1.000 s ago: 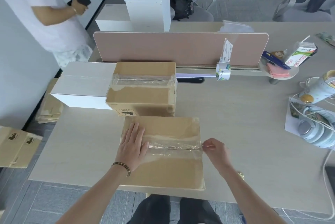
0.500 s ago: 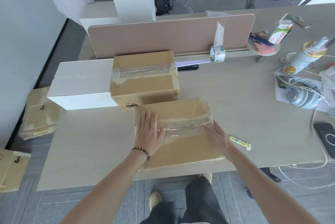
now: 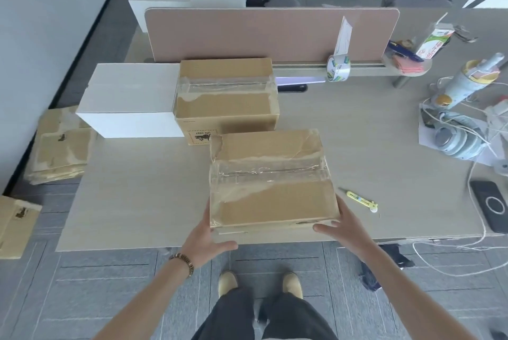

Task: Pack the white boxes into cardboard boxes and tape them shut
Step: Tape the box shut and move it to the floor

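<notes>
Both hands (image 3: 272, 235) seemingly gripping box (image 3: 270, 183)

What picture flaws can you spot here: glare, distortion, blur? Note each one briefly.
Head view: soft daylight glints off the clear tape on the near cardboard box, hiding the seam; wide-angle distortion bows the desk divider and table edges; the left hand and right hand at the box corners look slightly soft; shadows are faint.

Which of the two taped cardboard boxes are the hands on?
The near box, at the table's front edge; the far box beside the white box is untouched.
</notes>
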Motion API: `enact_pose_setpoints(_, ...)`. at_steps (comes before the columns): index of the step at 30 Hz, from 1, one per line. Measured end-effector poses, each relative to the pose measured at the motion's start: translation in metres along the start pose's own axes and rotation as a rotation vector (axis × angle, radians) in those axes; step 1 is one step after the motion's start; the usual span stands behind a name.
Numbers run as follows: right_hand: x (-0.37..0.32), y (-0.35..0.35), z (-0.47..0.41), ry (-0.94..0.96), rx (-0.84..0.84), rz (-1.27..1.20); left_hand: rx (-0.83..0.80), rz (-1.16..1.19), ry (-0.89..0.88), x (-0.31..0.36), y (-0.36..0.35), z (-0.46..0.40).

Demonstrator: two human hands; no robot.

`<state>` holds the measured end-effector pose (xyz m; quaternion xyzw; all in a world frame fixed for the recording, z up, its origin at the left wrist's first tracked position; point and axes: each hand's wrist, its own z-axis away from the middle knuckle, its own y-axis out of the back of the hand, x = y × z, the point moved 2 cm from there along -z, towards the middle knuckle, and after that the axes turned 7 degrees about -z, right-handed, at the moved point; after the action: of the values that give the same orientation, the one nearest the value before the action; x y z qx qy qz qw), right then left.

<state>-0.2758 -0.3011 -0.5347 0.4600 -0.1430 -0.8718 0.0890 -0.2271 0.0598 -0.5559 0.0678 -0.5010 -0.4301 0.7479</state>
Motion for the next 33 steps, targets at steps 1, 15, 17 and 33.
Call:
enact_pose_setpoints(1,0.001,0.001,-0.003,0.011,-0.006,0.011,0.051,0.019,0.012,0.004,-0.002,-0.002)
enact_pose_setpoints(15,0.0,0.008,-0.03,0.035,-0.048,0.01,0.201,0.208,0.179,0.023,-0.021,-0.004)
enact_pose_setpoints(17,-0.002,0.013,-0.031,0.056,-0.064,0.042,0.224,0.239,0.184,0.024,-0.028,0.003)
enact_pose_setpoints(33,-0.082,-0.079,-0.029,0.274,-0.427,0.215,0.579,0.67,0.41,-0.017,-0.022,0.124)
